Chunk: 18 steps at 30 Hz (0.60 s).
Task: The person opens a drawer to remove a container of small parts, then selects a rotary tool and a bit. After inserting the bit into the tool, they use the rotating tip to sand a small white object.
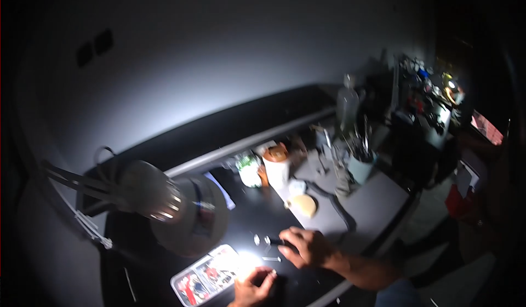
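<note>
My left hand (253,288) is at the bottom, its thumb and fingers pinched on a tiny pale piece too small to name. To its upper right, my right hand (307,248) is closed around a slim dark tool (276,242) that points left; its kind cannot be made out. Two small shiny round pieces (256,239) show near the tool's tip. A thin pale rod (271,259) lies on the black table between my hands. Left of my left hand is a clear-rimmed compartment box (176,281) with red, white and dark small parts.
A desk lamp (150,194) leans in from the left and throws bright light. Behind my hands stand a white cup with a brown top (276,170), a green-and-white jar (250,171), a clear bottle (347,107) and a tool holder (361,167). A person (471,192) is at the right.
</note>
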Motion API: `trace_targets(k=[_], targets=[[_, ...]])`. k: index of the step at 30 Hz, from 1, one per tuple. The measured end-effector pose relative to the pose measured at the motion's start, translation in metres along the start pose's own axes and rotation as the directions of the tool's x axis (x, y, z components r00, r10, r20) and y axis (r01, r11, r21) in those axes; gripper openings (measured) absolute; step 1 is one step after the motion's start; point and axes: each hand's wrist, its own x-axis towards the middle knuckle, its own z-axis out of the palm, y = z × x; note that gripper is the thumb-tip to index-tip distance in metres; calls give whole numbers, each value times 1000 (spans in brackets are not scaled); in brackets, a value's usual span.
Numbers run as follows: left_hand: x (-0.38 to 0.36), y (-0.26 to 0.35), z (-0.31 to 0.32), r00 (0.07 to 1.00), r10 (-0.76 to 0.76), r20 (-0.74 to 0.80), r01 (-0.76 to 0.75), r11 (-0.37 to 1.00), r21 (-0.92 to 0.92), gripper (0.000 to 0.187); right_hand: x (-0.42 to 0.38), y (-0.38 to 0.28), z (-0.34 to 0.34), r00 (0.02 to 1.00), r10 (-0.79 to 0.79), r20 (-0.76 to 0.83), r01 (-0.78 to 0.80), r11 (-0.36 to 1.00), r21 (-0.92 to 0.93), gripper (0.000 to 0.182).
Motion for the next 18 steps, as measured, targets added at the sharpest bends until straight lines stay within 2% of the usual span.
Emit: trace_targets(k=[1,2,3,4,8,10,11,13,14,16,18], targets=[[1,6,-1,998,61,-5,-61,997,-43,26,0,-1,1,999,-39,32,39,999,-21,24],[4,-25,10,1000,19,-7,-20,992,-128,24,-2,3,6,996,-83,15,83,996,-38,25],[-1,12,4,999,-14,38,18,993,-114,22,1,-4,2,997,-75,26,76,997,-19,27],[0,11,3,997,27,69,-20,995,-101,21,1,-3,4,995,-103,8,103,994,-22,27],[3,2,3,967,254,-13,-254,967,-12,21,1,-3,5,990,-143,1,143,989,-35,32],[-3,8,-3,998,50,24,-53,989,138,29,4,-3,3,983,-185,-1,185,982,-31,35],[-1,23,-10,974,222,-37,-217,972,94,22,4,-3,1,979,-203,14,203,978,-55,37],[1,49,-16,906,403,-132,-400,915,50,15,7,0,4,973,-231,-14,230,972,-45,39],[0,53,-16,889,428,-162,-427,903,42,15,9,3,6,973,-231,-21,230,972,-36,41],[0,61,-23,922,330,-204,-336,942,5,19,22,-3,2,978,-209,-17,208,977,-39,40],[6,52,-22,949,181,-258,-247,936,-251,15,37,-11,3,981,-184,-61,181,982,-57,39]])
